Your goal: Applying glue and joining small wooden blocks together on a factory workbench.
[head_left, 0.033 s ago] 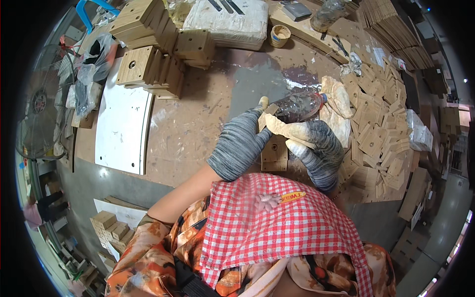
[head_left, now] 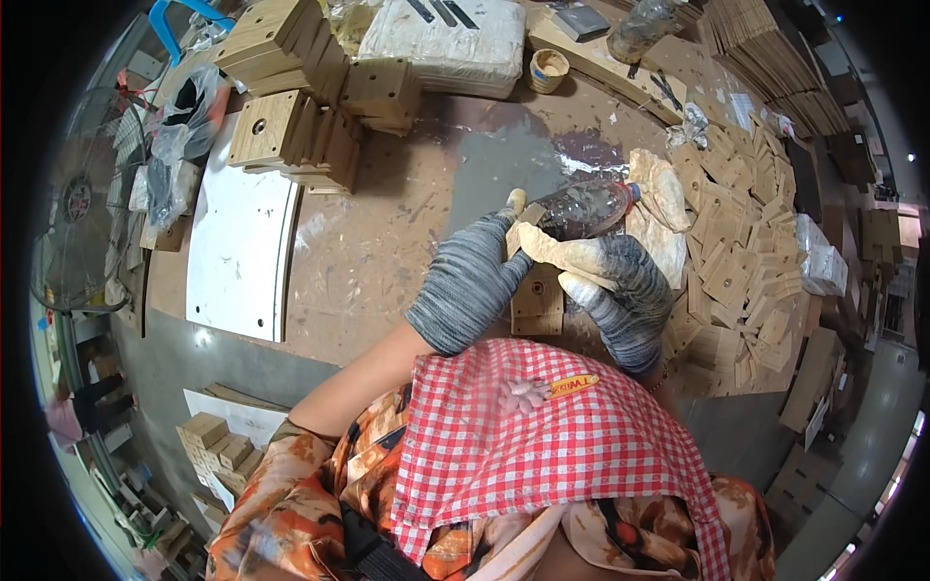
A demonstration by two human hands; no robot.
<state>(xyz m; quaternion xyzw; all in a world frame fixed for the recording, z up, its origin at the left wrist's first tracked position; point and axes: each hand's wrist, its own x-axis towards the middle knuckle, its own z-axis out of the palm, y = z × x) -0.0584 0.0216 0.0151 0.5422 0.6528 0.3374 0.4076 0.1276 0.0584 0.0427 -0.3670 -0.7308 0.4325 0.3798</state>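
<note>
My left hand (head_left: 472,276), in a grey knitted glove with a pale fingertip, is closed around a small wooden piece (head_left: 529,219), mostly hidden by fingers. My right hand (head_left: 628,295), gloved alike, pinches a cream cloth-like scrap (head_left: 541,244) against that piece; pale glove fingertips make its edges hard to tell. Just below the hands, a wooden plate with a hole (head_left: 538,305) lies on the table. Beyond them a clear plastic bottle (head_left: 588,207) lies on its side, its blue cap end toward a crumpled cream cloth (head_left: 659,189).
Many loose wooden pieces (head_left: 731,247) heap up on the right. Stacked wooden plates (head_left: 266,131) and a white panel (head_left: 237,242) occupy the left. Farther back are a white wrapped package (head_left: 446,48), a small cup of paste (head_left: 548,72) and stacked cardboard sheets (head_left: 765,63).
</note>
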